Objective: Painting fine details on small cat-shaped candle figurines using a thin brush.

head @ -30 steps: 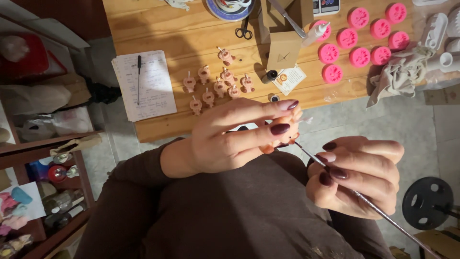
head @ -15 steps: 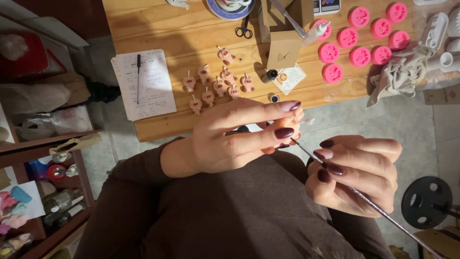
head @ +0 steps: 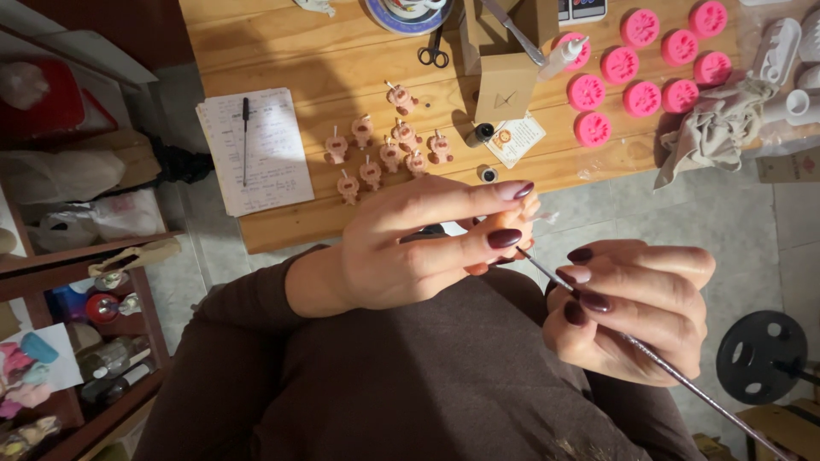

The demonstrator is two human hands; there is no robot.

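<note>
Figurine: a small peach-coloured figurine (head: 504, 229) is pinched between the thumb and fingers of the left hand, above the lap and just short of the counter's near edge; most of it is hidden by the fingers.
Left hand: the left hand (head: 410, 248) is closed around the figurine, with the index finger stretched over its top.
Right hand: the right hand (head: 636, 307) is curled shut on a thin brush (head: 658, 363), held like a pen; the tip is laid against the figurine.
Change from earlier frames: hardly any is seen; both hands are kept in the same grips and places, and the brush tip has been held at the figurine throughout.
Counter: on the wooden counter (head: 342, 51), a group of like figurines (head: 384, 154) is stood on small pegs, well apart from the hands.
Moulds: round pink moulds (head: 641, 72) are laid in a cluster at the right; their hollows are too small to be read.
Small pots: a tiny dark pot (head: 489, 174) is set near the counter's edge; its contents cannot be told.
Other things: a notepad (head: 273, 162) with a pen (head: 245, 137) on it, scissors (head: 434, 53), a cardboard box (head: 506, 85) and a crumpled cloth (head: 713, 128) are also seen.
</note>
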